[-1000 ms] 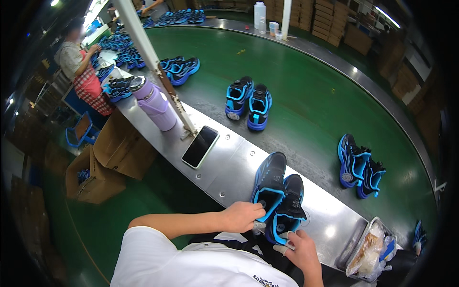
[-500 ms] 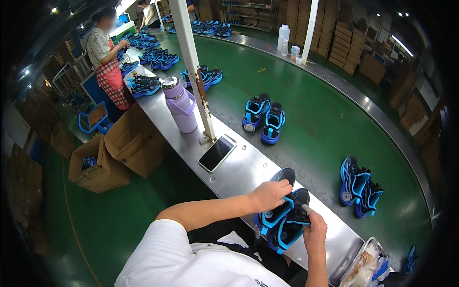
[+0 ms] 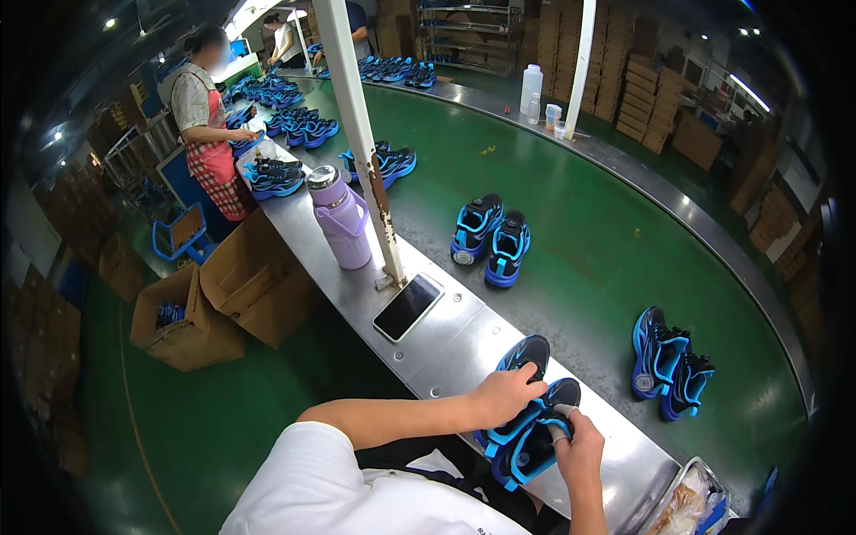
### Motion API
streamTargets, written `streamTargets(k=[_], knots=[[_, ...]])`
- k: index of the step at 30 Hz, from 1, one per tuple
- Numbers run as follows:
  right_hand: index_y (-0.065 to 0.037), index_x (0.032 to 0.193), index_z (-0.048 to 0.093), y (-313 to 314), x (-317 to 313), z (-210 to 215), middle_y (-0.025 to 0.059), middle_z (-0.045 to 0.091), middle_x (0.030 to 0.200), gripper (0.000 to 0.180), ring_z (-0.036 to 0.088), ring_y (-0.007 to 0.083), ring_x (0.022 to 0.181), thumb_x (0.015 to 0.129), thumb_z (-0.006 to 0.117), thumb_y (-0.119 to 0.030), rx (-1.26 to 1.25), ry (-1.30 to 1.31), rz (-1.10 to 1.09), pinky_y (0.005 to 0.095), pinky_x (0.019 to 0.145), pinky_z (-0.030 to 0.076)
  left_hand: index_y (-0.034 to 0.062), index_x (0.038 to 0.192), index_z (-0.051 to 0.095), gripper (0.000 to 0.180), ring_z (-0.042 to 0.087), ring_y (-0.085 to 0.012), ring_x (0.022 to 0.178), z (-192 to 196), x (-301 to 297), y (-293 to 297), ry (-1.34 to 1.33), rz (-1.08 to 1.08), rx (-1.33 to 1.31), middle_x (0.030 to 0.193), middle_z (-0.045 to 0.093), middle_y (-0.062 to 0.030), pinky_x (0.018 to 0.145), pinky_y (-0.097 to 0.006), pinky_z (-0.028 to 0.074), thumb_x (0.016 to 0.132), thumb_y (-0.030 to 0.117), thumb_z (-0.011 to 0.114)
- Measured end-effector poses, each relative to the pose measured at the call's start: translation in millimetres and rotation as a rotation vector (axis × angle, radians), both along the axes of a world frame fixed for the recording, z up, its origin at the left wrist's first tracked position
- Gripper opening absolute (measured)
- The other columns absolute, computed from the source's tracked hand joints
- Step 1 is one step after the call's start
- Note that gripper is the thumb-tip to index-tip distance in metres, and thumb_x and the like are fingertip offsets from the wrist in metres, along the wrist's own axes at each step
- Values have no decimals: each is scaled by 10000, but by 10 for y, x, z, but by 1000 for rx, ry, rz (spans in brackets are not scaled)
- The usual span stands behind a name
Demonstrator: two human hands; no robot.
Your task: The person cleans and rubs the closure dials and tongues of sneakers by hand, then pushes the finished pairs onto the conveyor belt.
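A pair of black and blue sneakers stands on the metal ledge in front of me, toes pointing away. My left hand (image 3: 510, 395) is closed at the lacing of the left sneaker (image 3: 524, 349), its fingertips between the two shoes. My right hand (image 3: 580, 443) grips the tongue and collar edge of the right sneaker (image 3: 521, 458), with pale covers on its thumb and finger. My fingers hide the laces and part of both uppers. The heel openings face me.
A phone (image 3: 408, 308), a purple bottle (image 3: 341, 218) and a post (image 3: 357, 116) stand along the ledge. More sneaker pairs (image 3: 489, 239) (image 3: 670, 364) sit on the green belt (image 3: 571, 205). A tray with bags (image 3: 687, 499) is at right; cartons (image 3: 187, 330) and a co-worker (image 3: 209, 125) are left.
My right hand's fingers have shifted further into the right sneaker's opening, by the tongue. My left hand stays at the lacing. The co-worker's hand has lowered toward the shoes. The whole view has shifted slightly.
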State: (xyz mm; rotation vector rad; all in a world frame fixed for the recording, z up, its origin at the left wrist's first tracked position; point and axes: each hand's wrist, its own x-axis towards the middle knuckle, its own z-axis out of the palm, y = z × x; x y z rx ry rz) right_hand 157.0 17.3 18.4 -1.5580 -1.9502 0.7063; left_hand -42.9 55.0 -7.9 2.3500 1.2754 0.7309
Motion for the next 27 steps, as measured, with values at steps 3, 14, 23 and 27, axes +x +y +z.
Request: streamTargets(k=[3,14,23,27], knots=[[-65,1105,656,-149,-118,230,192,626,1051,384,652,361,874,730,703,2,85,-155,52,372,752,535,95,1108,619,344,622,-386,844,-15,5,-90,-11,25,-65,1050,542,-204,724,-436,525,779,1,575],[-48,1122,628,-627,-84,221,306,489,1216,452,530,471,1098,691,607,85,56,-238,109,466,923,465,93,1009,615,232,541,-296,903,-84,171,-357,138,-34,252,1348,473,-167,777,-401,485,784,143,594],[38,1383,397,-693,-49,161,343,266,1452,610,284,480,1364,817,615,-31,-49,158,175,458,1108,286,99,1427,394,616,552,-374,918,206,165,-422,150,-38,-62,1426,378,-276,843,-447,474,842,159,574],[54,1435,306,-836,-273,113,355,108,1508,691,159,506,1401,855,627,-143,-17,-20,24,502,1125,219,73,1083,614,225,603,-375,911,196,136,20,-34,-77,-338,1064,619,-116,804,-448,498,891,160,534]])
